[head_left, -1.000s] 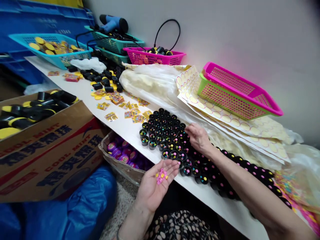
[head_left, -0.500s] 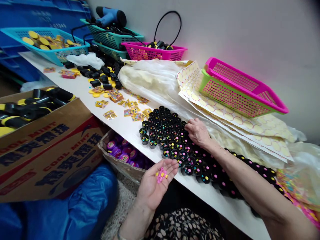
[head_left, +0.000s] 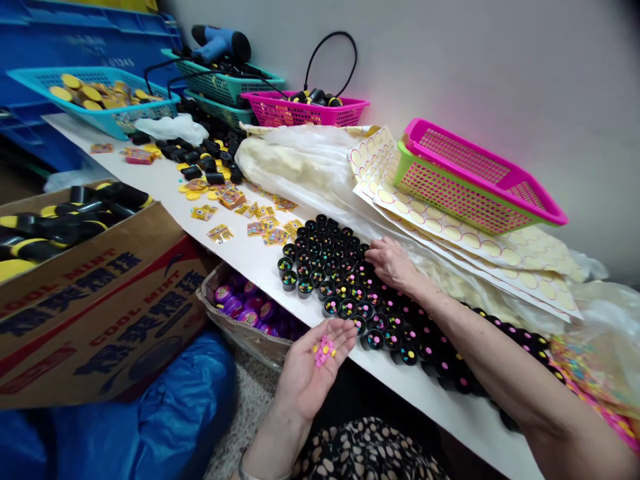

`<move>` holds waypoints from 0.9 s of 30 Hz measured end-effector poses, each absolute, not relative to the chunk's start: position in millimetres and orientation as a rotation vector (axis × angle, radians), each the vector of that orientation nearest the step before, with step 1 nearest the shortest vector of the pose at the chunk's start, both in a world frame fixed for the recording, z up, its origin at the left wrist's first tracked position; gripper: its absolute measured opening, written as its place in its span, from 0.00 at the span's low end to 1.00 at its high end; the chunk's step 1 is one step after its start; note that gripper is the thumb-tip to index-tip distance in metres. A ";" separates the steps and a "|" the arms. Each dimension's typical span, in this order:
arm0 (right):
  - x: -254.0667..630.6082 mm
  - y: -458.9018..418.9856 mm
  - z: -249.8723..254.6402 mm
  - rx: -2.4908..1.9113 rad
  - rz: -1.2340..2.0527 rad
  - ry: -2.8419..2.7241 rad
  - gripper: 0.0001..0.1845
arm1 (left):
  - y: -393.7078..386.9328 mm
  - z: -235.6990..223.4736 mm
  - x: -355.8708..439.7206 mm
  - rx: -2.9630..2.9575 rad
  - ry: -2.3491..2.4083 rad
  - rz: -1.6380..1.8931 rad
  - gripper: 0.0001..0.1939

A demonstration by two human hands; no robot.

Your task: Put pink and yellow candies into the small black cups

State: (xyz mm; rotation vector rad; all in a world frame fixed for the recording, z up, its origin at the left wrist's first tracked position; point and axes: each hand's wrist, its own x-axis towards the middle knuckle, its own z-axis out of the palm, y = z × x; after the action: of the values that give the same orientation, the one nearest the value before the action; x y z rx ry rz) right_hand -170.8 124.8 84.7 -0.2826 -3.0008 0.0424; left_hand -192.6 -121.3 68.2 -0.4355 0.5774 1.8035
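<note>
My left hand (head_left: 314, 367) is palm up, its fingers stretched out and slightly cupped, at the table's front edge. In the palm rests a small heap of pink and yellow candies (head_left: 325, 351). My right hand (head_left: 393, 262) reaches over the far side of the packed black cups (head_left: 342, 291), fingertips pinched together close to the cup tops. Whatever is between those fingertips is too small or hidden to make out. The cups stand upright in close rows, with pink, yellow and blue candies showing inside many of them. My right forearm covers some of the rows.
Sticker sheets (head_left: 450, 233) and a pink basket (head_left: 490, 163) stacked in a green one lie behind the cups. Small yellow packets (head_left: 265, 227) are at left. A cardboard box (head_left: 100, 287) and a box of purple round packs (head_left: 250, 310) stand before the table.
The view has shifted slightly. My right hand stays pinched over nearly the same cups at the far side, and my left palm still holds the candies.
</note>
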 end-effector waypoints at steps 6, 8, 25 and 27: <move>-147.8 106.3 104.6 -0.339 0.578 -2.559 0.08 | -124.3 70.5 -191.2 -0.409 0.548 1.815 0.12; -133.8 80.1 114.8 -0.265 0.689 -2.524 0.07 | -124.7 71.8 -189.2 -0.378 0.483 1.824 0.15; -114.3 -13.1 99.9 0.225 0.223 -2.865 0.09 | -127.8 79.6 -176.9 -0.212 0.214 1.880 0.23; -116.5 -12.7 100.6 0.367 0.118 -2.833 0.10 | -126.9 79.0 -177.6 -0.233 0.182 1.871 0.21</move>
State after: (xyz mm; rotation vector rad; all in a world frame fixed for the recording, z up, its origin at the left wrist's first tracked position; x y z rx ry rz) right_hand -116.5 -12.7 100.6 0.3671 -2.8333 0.1177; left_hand -177.6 -126.9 79.0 -0.2328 0.1819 1.8707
